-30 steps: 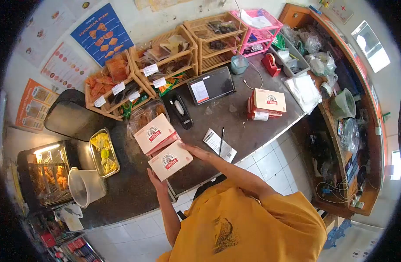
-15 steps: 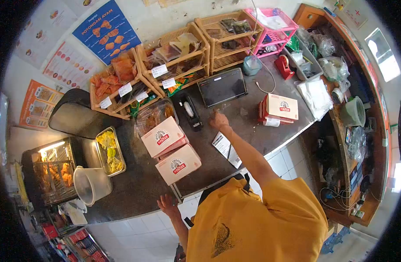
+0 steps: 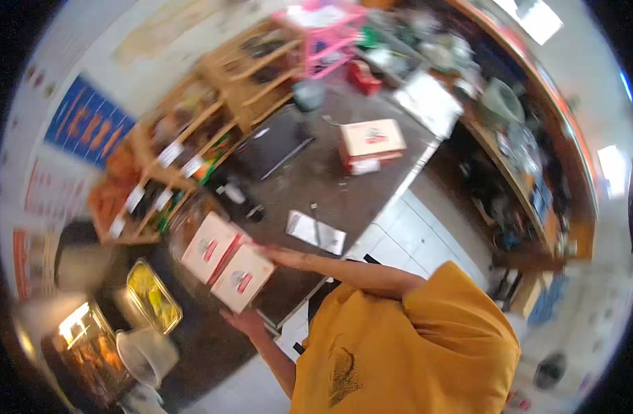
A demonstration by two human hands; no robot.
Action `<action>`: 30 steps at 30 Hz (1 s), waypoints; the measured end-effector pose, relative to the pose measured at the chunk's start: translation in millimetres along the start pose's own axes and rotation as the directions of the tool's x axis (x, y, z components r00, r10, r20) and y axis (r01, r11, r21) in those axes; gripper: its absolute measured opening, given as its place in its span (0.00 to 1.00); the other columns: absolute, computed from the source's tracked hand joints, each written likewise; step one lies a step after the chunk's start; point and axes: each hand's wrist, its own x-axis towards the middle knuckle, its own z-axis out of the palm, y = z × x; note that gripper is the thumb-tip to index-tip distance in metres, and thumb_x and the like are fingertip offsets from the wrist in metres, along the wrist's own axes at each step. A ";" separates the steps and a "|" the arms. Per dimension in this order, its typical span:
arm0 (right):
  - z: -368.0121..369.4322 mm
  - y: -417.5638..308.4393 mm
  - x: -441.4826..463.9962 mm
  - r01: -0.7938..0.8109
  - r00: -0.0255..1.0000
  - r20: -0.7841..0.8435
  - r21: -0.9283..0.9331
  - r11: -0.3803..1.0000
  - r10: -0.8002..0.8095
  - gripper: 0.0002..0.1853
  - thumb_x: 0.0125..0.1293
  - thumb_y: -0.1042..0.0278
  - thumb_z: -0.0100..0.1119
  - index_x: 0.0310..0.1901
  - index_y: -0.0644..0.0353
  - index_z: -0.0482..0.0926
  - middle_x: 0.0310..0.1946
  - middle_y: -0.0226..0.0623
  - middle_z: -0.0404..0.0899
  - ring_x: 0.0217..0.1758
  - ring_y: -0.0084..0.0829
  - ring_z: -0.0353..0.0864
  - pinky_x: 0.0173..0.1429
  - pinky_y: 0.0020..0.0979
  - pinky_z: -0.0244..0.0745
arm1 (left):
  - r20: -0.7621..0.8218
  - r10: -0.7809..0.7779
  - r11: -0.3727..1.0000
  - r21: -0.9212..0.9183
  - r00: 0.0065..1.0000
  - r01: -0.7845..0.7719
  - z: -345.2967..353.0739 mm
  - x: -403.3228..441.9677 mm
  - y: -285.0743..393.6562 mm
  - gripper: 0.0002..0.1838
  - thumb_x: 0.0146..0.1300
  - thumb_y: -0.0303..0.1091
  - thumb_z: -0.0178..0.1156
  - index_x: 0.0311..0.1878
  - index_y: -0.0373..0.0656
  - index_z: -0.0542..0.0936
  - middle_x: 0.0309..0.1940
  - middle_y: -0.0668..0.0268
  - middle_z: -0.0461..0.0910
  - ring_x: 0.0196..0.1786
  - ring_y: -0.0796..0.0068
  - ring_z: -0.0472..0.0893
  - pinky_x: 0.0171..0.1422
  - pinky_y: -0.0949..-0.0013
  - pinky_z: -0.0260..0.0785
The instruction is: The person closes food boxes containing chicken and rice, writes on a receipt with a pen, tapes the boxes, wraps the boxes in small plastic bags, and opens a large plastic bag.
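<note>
Two white and red boxes lie side by side on the dark counter, a farther one (image 3: pixel 209 247) and a nearer one (image 3: pixel 242 277). My right hand (image 3: pixel 280 256) reaches to the upper right corner of the nearer box, its fingers blurred. At that box's lower edge is my left hand (image 3: pixel 245 323), fingers spread and nothing between them. To the right lies a printed slip (image 3: pixel 306 229) with a pen (image 3: pixel 316 224) across it. Behind the boxes is a black stapler-like object (image 3: pixel 235 199).
A dark tablet (image 3: pixel 272 148) stands at the back, before wicker racks (image 3: pixel 251 96). Farther right are more stacked boxes (image 3: pixel 373 141) and a red tape dispenser (image 3: pixel 363 77). At left are a yellow-filled tray (image 3: pixel 154 297), a clear tub (image 3: pixel 147 355) and a lit food cabinet (image 3: pixel 89 352).
The view has turned and blurred. My right hand has come back from near the tablet to the nearer box. My left hand has moved up to that box's lower edge.
</note>
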 end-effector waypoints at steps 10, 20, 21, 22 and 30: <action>-223.0 196.5 -335.5 -0.586 0.475 -0.711 0.184 0.789 0.518 0.28 0.63 0.37 0.65 0.39 0.60 0.87 0.28 0.30 0.84 0.31 0.27 0.81 0.38 0.35 0.77 | -0.320 -0.420 0.894 0.013 0.849 0.448 18.0 -84.9 -152.5 0.34 0.77 0.58 0.44 0.77 0.49 0.59 0.73 0.50 0.66 0.76 0.50 0.65 0.79 0.41 0.51; -447.7 233.3 -454.2 -0.504 0.611 -0.513 0.335 0.796 0.603 0.24 0.70 0.44 0.57 0.56 0.54 0.83 0.38 0.38 0.88 0.40 0.34 0.86 0.48 0.40 0.80 | -0.270 -0.585 0.787 0.039 0.765 0.616 267.9 -72.6 -343.9 0.36 0.75 0.60 0.45 0.77 0.48 0.60 0.74 0.50 0.65 0.75 0.48 0.65 0.77 0.39 0.54; -494.2 222.8 -470.2 -0.695 0.614 -0.558 -0.047 0.717 0.559 0.22 0.68 0.44 0.60 0.51 0.53 0.86 0.34 0.41 0.88 0.36 0.35 0.87 0.43 0.42 0.79 | -0.289 -0.580 0.788 0.037 0.761 0.615 286.5 -81.5 -356.5 0.36 0.75 0.60 0.45 0.77 0.48 0.60 0.74 0.50 0.65 0.75 0.48 0.65 0.77 0.39 0.55; -545.4 186.4 -473.9 -0.729 0.607 -0.667 -0.253 0.636 0.431 0.18 0.62 0.49 0.64 0.41 0.57 0.86 0.31 0.45 0.86 0.33 0.42 0.86 0.41 0.43 0.79 | -0.304 -0.581 0.786 0.032 0.755 0.617 303.9 -89.3 -366.3 0.36 0.75 0.61 0.45 0.77 0.48 0.61 0.74 0.50 0.65 0.75 0.48 0.65 0.77 0.39 0.55; -838.4 -61.1 -378.5 -0.334 0.577 -0.583 -0.807 0.486 -0.571 0.15 0.55 0.82 0.57 0.43 0.61 0.85 0.41 0.50 0.84 0.48 0.52 0.82 0.54 0.45 0.77 | -0.377 -0.584 0.802 -0.126 0.719 0.585 397.5 -167.0 -416.8 0.38 0.74 0.62 0.46 0.77 0.47 0.62 0.75 0.50 0.64 0.75 0.46 0.65 0.76 0.37 0.58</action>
